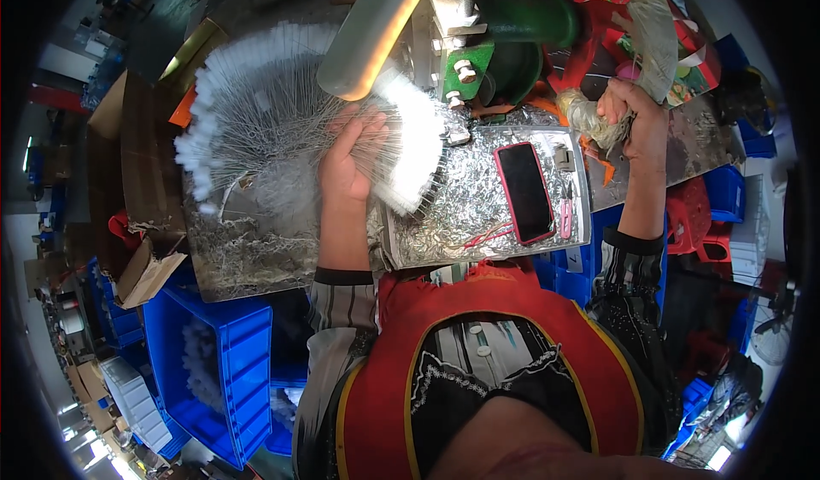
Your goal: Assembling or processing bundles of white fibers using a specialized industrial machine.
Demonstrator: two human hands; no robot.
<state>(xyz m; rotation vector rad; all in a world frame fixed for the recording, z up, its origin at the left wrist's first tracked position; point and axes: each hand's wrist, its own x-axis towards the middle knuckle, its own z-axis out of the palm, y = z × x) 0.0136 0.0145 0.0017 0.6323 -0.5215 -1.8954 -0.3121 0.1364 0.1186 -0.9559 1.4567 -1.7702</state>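
Note:
My left hand (352, 154) is curled among thin metal wires, and several cross over its fingers. These are white-tufted wire stems (282, 108), like small brushes, fanned out in a big heap with their fluffy white ends outward. More white tufts (417, 143) glow under the lamp to the right of the hand. At the right, my right hand (634, 113) is closed around the end of a lever (656, 40) wrapped in pale, worn plastic or tape. Between the hands stands a green machine (465, 72) with bolts. Exactly which stems my left fingers grip is partly hidden.
A lit lamp bar (376, 32) hangs above the heap. A red-edged phone (524, 194) and small pink snips (566, 211) lie on the foil-covered surface (453, 224). Blue bins (243, 369) stand below left, one with white tufts inside. A cardboard flap (149, 271) borders the bench's left edge.

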